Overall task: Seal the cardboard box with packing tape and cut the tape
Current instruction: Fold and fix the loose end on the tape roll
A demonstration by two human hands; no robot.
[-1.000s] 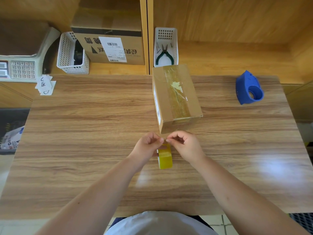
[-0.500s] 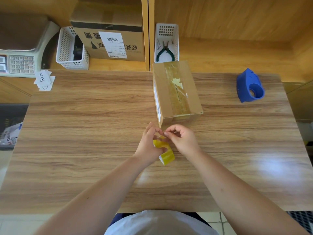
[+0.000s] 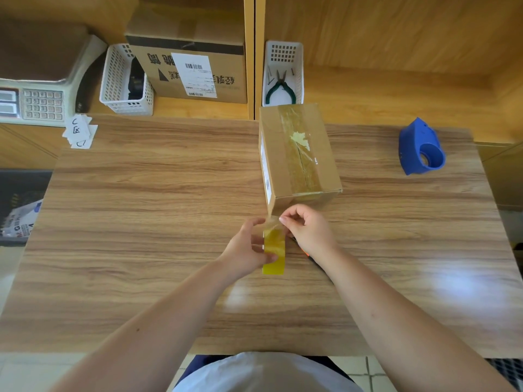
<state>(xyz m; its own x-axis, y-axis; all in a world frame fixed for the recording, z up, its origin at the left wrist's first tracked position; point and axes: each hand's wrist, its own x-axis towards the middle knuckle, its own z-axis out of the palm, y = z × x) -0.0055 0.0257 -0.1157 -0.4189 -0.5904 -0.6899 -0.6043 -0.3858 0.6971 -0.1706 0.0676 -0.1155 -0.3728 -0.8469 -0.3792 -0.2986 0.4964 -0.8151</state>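
Note:
A small brown cardboard box (image 3: 297,157) stands on the wooden table (image 3: 141,207), with old clear tape along its top seam. Just in front of its near face, my left hand (image 3: 246,247) holds a yellowish roll of packing tape (image 3: 274,253) upright on edge. My right hand (image 3: 308,230) pinches the loose tape end at the top of the roll, close to the box's lower front corner. A short clear strip is peeled between the two hands. A small orange-and-black object (image 3: 307,254) peeks out under my right wrist; most of it is hidden.
A blue tape dispenser (image 3: 421,148) lies at the table's right. On the shelf behind are a white basket with green pliers (image 3: 281,86), a larger labelled carton (image 3: 189,66), another white basket (image 3: 124,80) and a scale (image 3: 34,103). Paper slips (image 3: 79,131) lie at the far left corner.
Both hands lifted the tape roll from lying flat to upright and shifted toward the box. My right fingers have peeled the tape end up off the roll.

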